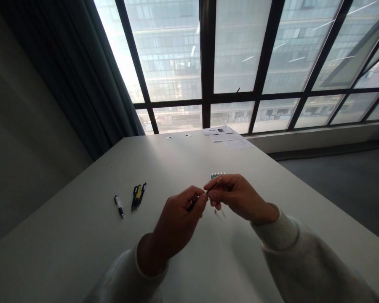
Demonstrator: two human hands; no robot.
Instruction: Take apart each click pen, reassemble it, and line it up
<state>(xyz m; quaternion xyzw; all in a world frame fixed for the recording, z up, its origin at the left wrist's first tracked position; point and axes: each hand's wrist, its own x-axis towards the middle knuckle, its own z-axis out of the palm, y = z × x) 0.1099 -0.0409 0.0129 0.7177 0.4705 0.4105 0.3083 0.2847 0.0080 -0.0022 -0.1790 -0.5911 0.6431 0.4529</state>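
One slim rod (pixel 213 185), pinched by left hand (pixel 180 219) and right hand (pixel 240 198), points lengthwise away, rightward.

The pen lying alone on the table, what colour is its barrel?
The lone pen's barrel is white with black ends, clearest in the head view.

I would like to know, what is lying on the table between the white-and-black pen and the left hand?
A small bunch of black and yellow pens lies between the white-and-black pen and the left hand, as the head view shows.
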